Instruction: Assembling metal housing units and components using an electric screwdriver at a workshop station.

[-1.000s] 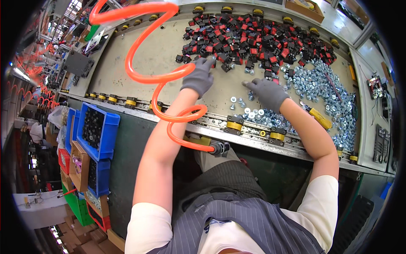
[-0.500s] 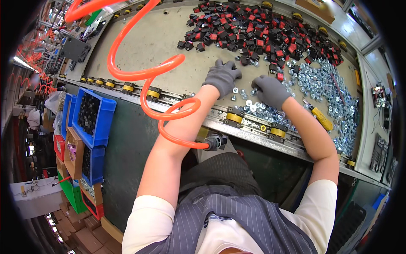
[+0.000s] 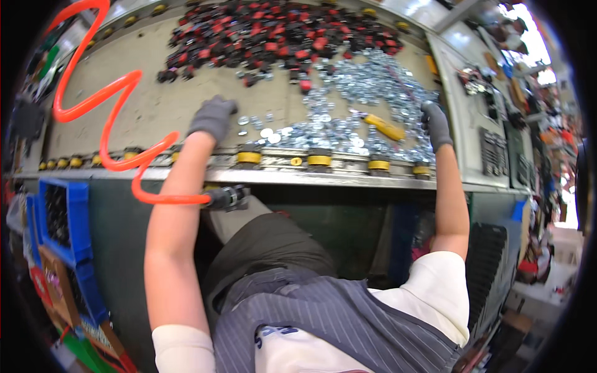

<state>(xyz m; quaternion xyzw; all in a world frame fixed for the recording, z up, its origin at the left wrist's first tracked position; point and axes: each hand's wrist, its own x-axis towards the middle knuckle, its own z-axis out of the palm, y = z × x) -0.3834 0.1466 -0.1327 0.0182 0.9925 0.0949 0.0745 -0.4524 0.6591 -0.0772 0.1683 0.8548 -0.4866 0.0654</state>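
Note:
My left hand (image 3: 213, 118), in a grey glove, is above the bare worktop left of a few loose screws (image 3: 243, 120). Its fingers are curled in, and whatever they may hold is hidden. Further right, my right hand (image 3: 437, 123), also gloved, is at the right end of the heaped silver screws (image 3: 373, 78). Its bent fingers point left toward the screws and are blurred, so their grip does not show. A yellow-handled tool (image 3: 385, 127) lies among the screws between my hands. Behind them spreads a large pile of small black and red switch-like parts (image 3: 267, 37).
An orange coiled air hose (image 3: 109, 158) hangs at the left, its dark fitting (image 3: 227, 198) beside my left forearm. Yellow-and-black rollers (image 3: 319, 161) line the metal front edge. Blue bins (image 3: 78, 217) of dark parts stand lower left. Dark sockets (image 3: 493, 152) lie on the right-hand ledge.
The view has turned to the right. My right hand has moved away from the left, past the yellow-handled tool to the screws' right end. My left hand has drawn its fingers in.

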